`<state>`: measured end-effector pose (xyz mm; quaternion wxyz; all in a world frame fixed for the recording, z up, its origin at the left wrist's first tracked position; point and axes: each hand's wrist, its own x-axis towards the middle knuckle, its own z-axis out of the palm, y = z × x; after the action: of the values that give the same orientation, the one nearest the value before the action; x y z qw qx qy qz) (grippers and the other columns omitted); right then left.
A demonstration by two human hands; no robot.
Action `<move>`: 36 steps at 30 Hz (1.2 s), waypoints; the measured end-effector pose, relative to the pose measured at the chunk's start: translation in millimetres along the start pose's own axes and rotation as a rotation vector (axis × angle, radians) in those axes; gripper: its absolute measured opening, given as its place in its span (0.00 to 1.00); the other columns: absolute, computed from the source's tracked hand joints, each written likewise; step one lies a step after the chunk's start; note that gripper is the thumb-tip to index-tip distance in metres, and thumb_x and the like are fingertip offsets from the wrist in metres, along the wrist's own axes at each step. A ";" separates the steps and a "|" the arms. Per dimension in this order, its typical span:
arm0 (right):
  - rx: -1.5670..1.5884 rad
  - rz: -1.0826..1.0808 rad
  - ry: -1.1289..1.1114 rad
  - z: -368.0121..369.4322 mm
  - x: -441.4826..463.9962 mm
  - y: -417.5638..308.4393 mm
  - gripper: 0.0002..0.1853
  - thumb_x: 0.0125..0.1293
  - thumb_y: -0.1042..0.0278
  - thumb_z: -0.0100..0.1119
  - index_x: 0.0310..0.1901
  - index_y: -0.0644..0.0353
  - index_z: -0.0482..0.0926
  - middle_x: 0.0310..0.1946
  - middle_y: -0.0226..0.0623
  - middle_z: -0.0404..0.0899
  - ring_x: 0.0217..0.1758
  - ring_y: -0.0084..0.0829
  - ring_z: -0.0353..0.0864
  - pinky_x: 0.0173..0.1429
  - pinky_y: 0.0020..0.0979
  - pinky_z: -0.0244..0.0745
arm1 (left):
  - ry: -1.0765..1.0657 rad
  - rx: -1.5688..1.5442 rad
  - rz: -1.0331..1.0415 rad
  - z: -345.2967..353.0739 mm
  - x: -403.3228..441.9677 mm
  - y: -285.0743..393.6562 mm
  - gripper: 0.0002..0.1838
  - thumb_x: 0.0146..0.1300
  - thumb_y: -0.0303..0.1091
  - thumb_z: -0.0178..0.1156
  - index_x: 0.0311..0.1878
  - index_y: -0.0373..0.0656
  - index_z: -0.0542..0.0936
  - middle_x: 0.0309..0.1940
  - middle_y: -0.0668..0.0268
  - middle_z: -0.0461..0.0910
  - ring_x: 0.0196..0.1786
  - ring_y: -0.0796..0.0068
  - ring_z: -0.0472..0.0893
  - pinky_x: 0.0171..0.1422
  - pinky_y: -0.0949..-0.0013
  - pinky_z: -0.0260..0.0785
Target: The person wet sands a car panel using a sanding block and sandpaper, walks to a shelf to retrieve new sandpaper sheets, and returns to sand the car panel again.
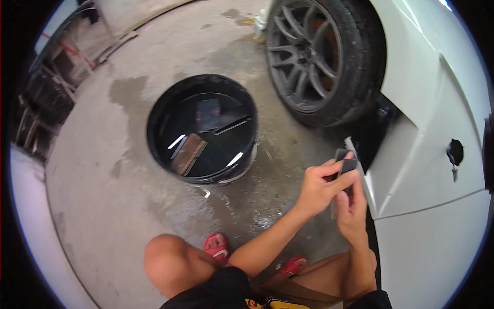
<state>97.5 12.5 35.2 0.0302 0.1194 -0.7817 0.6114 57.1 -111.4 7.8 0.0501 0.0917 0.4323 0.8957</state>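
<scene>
My left hand (320, 189) and my right hand (353, 215) are close together beside the white car body. Between their fingertips is a small dark folded sheet (350, 165) that looks like sandpaper. The fingers of both hands are pinched on it. Partly covered by the fingers, a thin pale edge shows below it, and I cannot make out what that belongs to. To the left of my hands stands a black bucket (154, 149) of dark water. A brown block (189, 154) and a dark rectangular sheet (208, 114) are in the bucket.
The white car panel (411, 175) rises close on the right, with a round hole (455, 153) in it. A wheel with grey spokes (306, 54) stands ahead. Wet patches mark the concrete floor (98, 170). Cluttered shelving (49, 90) lines the far left.
</scene>
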 end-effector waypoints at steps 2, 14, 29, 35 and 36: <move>-0.001 -0.099 -0.031 5.8 4.6 4.4 0.49 0.75 0.56 0.63 0.82 0.71 0.43 0.79 0.56 0.57 0.78 0.44 0.66 0.77 0.40 0.64 | -0.006 0.308 0.226 2.5 12.5 42.7 0.19 0.68 0.33 0.71 0.59 0.34 0.86 0.54 0.58 0.86 0.53 0.73 0.83 0.59 0.69 0.74; -0.619 -0.076 -0.242 34.5 29.0 4.6 0.23 0.68 0.50 0.68 0.52 0.63 0.81 0.48 0.50 0.84 0.52 0.52 0.86 0.55 0.47 0.81 | -0.827 2.016 -0.487 -171.0 33.0 199.9 0.17 0.73 0.38 0.59 0.59 0.41 0.81 0.45 0.45 0.86 0.48 0.41 0.85 0.54 0.46 0.77; -0.686 -0.015 -0.627 12.8 20.5 -8.1 0.23 0.72 0.47 0.62 0.52 0.62 0.82 0.48 0.51 0.84 0.56 0.49 0.84 0.61 0.49 0.78 | -0.504 2.060 -0.876 -134.0 57.3 220.3 0.20 0.72 0.41 0.61 0.60 0.38 0.82 0.52 0.48 0.86 0.57 0.51 0.85 0.61 0.53 0.76; -0.079 0.095 0.027 6.4 45.2 11.4 0.29 0.82 0.47 0.47 0.68 0.65 0.73 0.61 0.54 0.79 0.64 0.50 0.80 0.68 0.43 0.73 | -0.393 1.475 -0.187 -23.1 67.2 175.9 0.21 0.76 0.46 0.60 0.55 0.34 0.83 0.36 0.58 0.85 0.39 0.71 0.81 0.48 0.61 0.74; 0.071 0.126 0.138 6.9 48.3 25.0 0.30 0.83 0.46 0.44 0.71 0.64 0.71 0.64 0.52 0.77 0.66 0.45 0.78 0.69 0.41 0.72 | -0.354 1.306 -0.304 2.3 64.5 149.7 0.21 0.77 0.47 0.59 0.55 0.34 0.83 0.34 0.66 0.82 0.38 0.80 0.75 0.44 0.65 0.73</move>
<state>45.8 4.2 19.1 0.0414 0.0287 -0.7615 0.6462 -7.1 -191.8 134.3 0.1792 0.1864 0.8761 0.4069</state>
